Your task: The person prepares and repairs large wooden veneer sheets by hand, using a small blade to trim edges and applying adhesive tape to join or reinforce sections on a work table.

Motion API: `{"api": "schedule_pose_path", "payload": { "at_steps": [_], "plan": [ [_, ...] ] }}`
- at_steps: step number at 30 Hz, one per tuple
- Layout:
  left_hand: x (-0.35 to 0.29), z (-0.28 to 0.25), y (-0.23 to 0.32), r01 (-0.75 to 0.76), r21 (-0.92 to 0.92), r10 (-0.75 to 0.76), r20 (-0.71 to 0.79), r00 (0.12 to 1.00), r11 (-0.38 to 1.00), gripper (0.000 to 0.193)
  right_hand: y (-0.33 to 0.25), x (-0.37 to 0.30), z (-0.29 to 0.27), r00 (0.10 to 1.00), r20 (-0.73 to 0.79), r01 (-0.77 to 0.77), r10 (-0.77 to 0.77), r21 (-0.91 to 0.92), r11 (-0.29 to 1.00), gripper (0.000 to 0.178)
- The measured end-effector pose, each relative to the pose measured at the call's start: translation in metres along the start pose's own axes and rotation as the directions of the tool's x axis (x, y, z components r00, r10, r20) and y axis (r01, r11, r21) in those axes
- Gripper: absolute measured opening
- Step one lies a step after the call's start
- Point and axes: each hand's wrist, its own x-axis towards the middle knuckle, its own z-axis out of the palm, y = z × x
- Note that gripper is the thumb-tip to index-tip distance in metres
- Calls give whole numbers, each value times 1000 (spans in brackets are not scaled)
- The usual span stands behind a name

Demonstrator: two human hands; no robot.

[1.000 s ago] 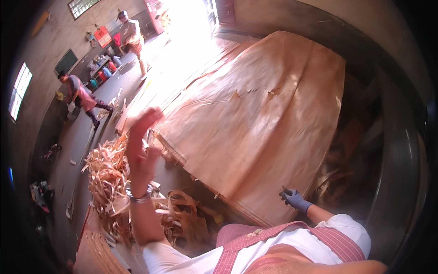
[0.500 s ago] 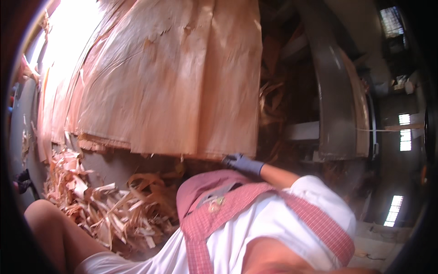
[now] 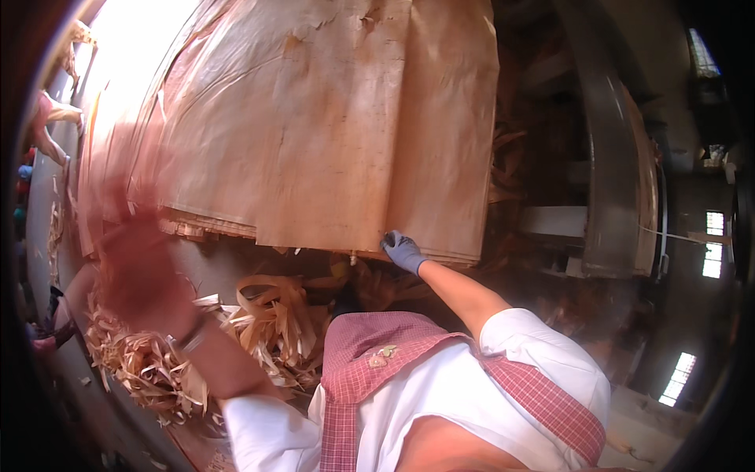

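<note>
A broad stack of thin tan wood veneer sheets (image 3: 307, 149) fills the upper middle of the head view, its near edge facing me. My right hand (image 3: 403, 253), in a grey-blue glove with dark fingertips, is closed at that near edge, right of centre, with the fingertips on the top sheet. Over the left end of the stack, my left hand (image 3: 140, 252) is badly smeared by motion. Its fingers cannot be made out, and neither can anything they might hold. A band (image 3: 191, 337) shows at the left wrist.
Curled veneer strips (image 3: 149, 370) lie heaped below the stack on the left. On the right stands a dark upright panel or machine part (image 3: 609, 165), with a pale block (image 3: 555, 220) beside it. A grey board or rail (image 3: 47, 220) runs along the far left.
My left arm has swung into view over the left end of the stack. My right hand has moved up onto the sheet's edge. The view has shifted, with the stack now further right.
</note>
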Motion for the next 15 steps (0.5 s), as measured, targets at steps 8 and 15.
{"api": "schedule_pose_path", "payload": {
  "at_steps": [8, 15],
  "plan": [
    [-283, -31, -335, 760, 587, -956, 99, 275, 279, 44, -33, 38, 32, 883, -456, -28, 109, 181, 983, 65],
    [-315, 36, -376, 990, -94, -975, 209, -80, -102, 13, -37, 21, 55, 901, -380, -72, 210, 347, 935, 76]
  ]
}}
